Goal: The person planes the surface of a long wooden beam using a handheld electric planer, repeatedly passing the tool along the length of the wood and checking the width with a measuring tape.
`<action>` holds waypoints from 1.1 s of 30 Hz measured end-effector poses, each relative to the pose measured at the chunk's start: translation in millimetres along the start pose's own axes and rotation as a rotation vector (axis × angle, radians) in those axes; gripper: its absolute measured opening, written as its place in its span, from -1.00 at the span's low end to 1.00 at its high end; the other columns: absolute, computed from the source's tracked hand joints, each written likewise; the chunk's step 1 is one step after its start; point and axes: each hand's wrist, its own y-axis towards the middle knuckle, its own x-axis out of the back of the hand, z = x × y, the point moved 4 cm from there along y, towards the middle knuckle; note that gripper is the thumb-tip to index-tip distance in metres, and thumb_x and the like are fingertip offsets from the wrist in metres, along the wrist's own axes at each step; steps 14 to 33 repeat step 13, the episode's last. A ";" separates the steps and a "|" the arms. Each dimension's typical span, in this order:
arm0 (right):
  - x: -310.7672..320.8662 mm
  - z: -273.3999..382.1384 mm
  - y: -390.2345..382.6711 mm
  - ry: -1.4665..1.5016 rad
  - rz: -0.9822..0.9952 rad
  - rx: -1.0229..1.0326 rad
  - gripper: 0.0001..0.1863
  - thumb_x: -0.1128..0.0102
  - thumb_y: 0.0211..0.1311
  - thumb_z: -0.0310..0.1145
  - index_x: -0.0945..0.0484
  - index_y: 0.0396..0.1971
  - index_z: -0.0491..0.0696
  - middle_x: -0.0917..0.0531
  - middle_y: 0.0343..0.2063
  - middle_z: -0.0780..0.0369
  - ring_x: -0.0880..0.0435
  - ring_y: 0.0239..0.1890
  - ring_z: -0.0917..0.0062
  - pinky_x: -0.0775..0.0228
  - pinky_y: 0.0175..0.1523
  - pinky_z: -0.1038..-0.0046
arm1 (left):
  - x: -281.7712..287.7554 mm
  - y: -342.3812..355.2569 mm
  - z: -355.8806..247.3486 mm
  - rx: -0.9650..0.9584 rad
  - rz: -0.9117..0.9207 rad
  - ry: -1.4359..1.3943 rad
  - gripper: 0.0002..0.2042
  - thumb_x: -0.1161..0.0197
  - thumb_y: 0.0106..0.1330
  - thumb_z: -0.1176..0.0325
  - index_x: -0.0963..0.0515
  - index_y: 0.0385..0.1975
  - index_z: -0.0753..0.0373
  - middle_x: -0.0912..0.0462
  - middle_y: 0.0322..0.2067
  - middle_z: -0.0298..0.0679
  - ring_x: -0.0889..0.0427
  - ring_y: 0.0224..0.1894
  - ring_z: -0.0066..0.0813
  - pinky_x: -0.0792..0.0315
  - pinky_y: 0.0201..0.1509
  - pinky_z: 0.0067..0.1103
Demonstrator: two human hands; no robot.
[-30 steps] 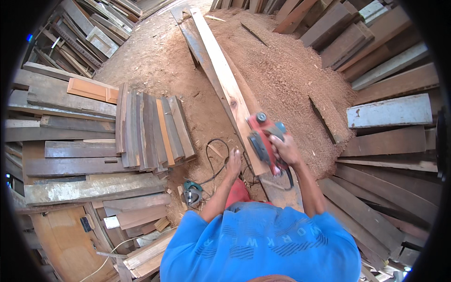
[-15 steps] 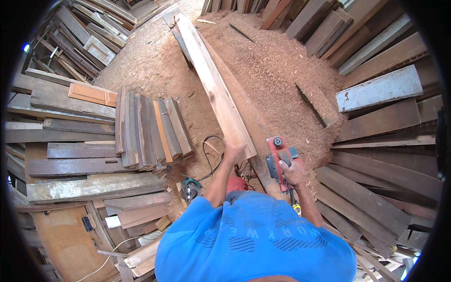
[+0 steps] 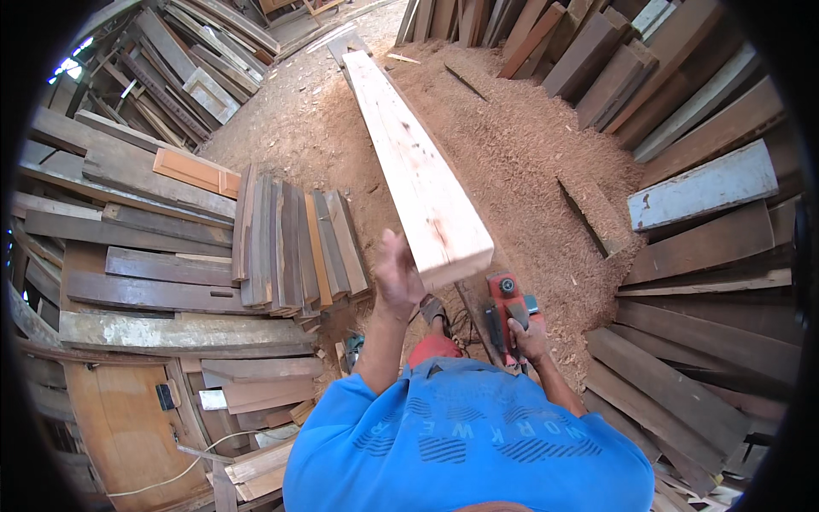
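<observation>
A long pale wooden beam [image 3: 409, 171] stretches away from me, its broad face up with dark knots and its near end toward me. Beside that end, on the left, is my left hand [image 3: 397, 277], fingers stretched and not wrapped round the wood. Whether the palm touches the beam's side, I cannot tell. My right hand [image 3: 531, 340] grips the handle of a red electric planer [image 3: 507, 299] to the right of the beam. Part of a dark support [image 3: 478, 320] shows beneath the beam's near end.
Wood shavings [image 3: 520, 154] cover the ground around the beam. Stacked boards [image 3: 294, 243] stand close on the left, and more planks [image 3: 699, 247] lean along the right. A green power tool [image 3: 351, 348] lies left of my legs, partly hidden by my arm. Cables run near my feet.
The beam has turned so a broader face shows on top. My left hand has come off its near end and moved left. The planer stays in my right hand. The view has shifted slightly.
</observation>
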 end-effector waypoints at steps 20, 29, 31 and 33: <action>62.3 -189.7 -117.0 -0.793 -0.108 -0.595 -0.02 -0.30 0.21 0.09 -0.08 0.51 -0.04 -0.07 0.52 -0.03 -0.14 0.48 -0.18 -0.01 0.56 0.17 | -88.8 46.4 -92.0 -0.035 0.439 -0.423 0.00 0.33 0.43 -0.40 -0.16 0.37 0.63 -0.36 0.32 0.25 -0.40 0.35 0.09 -0.34 0.37 -0.13; 62.3 -189.7 -117.0 -0.793 -0.108 -0.595 -0.02 -0.30 0.21 0.09 -0.08 0.51 -0.04 -0.07 0.52 -0.03 -0.14 0.48 -0.18 -0.01 0.56 0.17 | -88.8 46.4 -92.0 -0.035 0.439 -0.423 0.00 0.33 0.43 -0.40 -0.16 0.37 0.63 -0.36 0.32 0.25 -0.40 0.35 0.09 -0.34 0.37 -0.13; 62.3 -189.7 -117.0 -0.793 -0.108 -0.595 -0.02 -0.30 0.21 0.09 -0.08 0.51 -0.04 -0.07 0.52 -0.03 -0.14 0.48 -0.18 -0.01 0.56 0.17 | -88.8 46.4 -92.0 -0.035 0.439 -0.423 0.00 0.33 0.43 -0.40 -0.16 0.37 0.63 -0.36 0.32 0.25 -0.40 0.35 0.09 -0.34 0.37 -0.13; 62.3 -189.7 -117.0 -0.793 -0.108 -0.595 -0.02 -0.30 0.21 0.09 -0.08 0.51 -0.04 -0.07 0.52 -0.03 -0.14 0.48 -0.18 -0.01 0.56 0.17 | -88.8 46.4 -92.0 -0.035 0.439 -0.423 0.00 0.33 0.43 -0.40 -0.16 0.37 0.63 -0.36 0.32 0.25 -0.40 0.35 0.09 -0.34 0.37 -0.13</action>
